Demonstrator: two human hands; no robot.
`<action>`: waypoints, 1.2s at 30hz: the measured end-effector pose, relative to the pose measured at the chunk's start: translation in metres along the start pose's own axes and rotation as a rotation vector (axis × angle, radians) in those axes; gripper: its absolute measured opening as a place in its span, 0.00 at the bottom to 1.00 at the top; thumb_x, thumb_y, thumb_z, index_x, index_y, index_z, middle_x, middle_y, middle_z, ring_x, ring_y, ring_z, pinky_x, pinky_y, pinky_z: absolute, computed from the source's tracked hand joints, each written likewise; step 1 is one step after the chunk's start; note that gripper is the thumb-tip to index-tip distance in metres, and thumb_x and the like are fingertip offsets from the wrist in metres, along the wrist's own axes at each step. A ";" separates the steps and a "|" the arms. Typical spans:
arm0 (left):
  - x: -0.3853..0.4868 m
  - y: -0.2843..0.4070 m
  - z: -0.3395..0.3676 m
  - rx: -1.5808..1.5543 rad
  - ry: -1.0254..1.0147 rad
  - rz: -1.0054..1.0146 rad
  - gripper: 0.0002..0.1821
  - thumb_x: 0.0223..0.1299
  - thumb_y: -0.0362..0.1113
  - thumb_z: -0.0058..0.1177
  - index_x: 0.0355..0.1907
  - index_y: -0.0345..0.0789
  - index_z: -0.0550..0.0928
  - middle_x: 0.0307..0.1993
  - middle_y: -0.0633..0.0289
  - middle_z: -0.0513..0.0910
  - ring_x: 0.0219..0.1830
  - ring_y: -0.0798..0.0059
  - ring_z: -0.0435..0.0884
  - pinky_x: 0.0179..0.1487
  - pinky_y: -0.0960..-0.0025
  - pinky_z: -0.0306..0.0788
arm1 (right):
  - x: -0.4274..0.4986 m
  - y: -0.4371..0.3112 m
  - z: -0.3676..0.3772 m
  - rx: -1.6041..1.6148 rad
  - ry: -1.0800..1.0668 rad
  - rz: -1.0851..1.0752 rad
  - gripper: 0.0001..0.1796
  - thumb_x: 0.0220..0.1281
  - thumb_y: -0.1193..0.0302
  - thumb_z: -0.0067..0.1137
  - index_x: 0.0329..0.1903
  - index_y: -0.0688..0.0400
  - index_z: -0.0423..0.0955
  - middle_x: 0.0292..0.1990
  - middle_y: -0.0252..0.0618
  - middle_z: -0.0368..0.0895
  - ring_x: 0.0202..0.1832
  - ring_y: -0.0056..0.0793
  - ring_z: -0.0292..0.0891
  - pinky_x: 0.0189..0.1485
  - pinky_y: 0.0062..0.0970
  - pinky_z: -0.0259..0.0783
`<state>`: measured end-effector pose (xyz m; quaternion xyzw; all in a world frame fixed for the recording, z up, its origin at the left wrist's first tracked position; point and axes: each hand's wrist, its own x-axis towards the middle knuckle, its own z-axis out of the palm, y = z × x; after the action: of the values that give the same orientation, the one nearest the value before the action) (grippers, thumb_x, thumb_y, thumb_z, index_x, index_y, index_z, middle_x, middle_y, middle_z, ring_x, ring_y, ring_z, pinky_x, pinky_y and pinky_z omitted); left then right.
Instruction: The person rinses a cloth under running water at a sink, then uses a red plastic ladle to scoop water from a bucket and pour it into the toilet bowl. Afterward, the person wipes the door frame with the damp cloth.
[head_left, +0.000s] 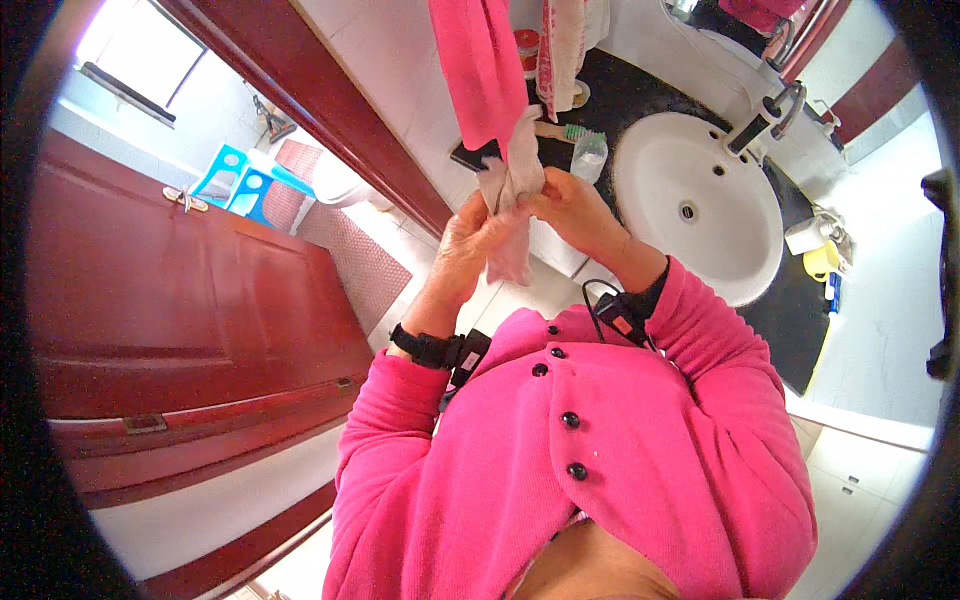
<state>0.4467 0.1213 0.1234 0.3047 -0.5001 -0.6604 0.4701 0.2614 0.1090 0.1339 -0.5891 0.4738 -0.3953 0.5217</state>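
Observation:
Between my two hands hangs a pale, worn cloth (523, 169), its upper end near a hanging pink towel (484, 75); whether the two are joined is unclear. My left hand (469, 244) grips the cloth from the left side, fingers folded over it. On the right, my right hand (574, 210) pinches the same cloth close to the left one. The cloth's pinkish lower end (510, 259) dangles below the fingers. A black strap with a small device sits on each wrist.
To the right, a white washbasin (697, 206) with a tap (757, 124) is set in a black counter (795, 337). A clear cup (589, 157) and a green-bristled brush (574, 133) lie near my right hand. A red-brown door (202, 292) stands at left, beside a blue plastic stool (244, 184).

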 end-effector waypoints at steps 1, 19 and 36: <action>-0.001 -0.004 -0.006 -0.014 0.090 -0.091 0.15 0.68 0.37 0.51 0.54 0.35 0.75 0.43 0.66 0.79 0.43 0.81 0.76 0.46 0.75 0.71 | 0.003 0.003 -0.001 -0.062 -0.015 0.016 0.16 0.65 0.65 0.57 0.49 0.64 0.73 0.41 0.34 0.79 0.41 0.19 0.74 0.45 0.21 0.71; -0.018 -0.014 -0.063 -0.486 0.553 0.038 0.09 0.72 0.37 0.45 0.50 0.38 0.73 0.45 0.61 0.78 0.46 0.70 0.78 0.52 0.65 0.74 | 0.019 0.025 -0.030 0.445 -0.087 0.111 0.14 0.73 0.63 0.48 0.54 0.56 0.70 0.46 0.31 0.79 0.45 0.19 0.77 0.51 0.23 0.72; -0.034 -0.023 -0.134 0.788 0.116 0.056 0.57 0.38 0.30 0.72 0.73 0.33 0.53 0.69 0.52 0.61 0.71 0.60 0.58 0.74 0.64 0.49 | 0.023 0.010 0.045 -0.143 -0.387 -0.186 0.10 0.63 0.68 0.59 0.41 0.61 0.75 0.34 0.39 0.78 0.39 0.32 0.75 0.44 0.31 0.70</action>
<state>0.5690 0.1045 0.0574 0.4846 -0.6960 -0.3866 0.3624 0.3086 0.0975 0.1170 -0.7306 0.3353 -0.2865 0.5213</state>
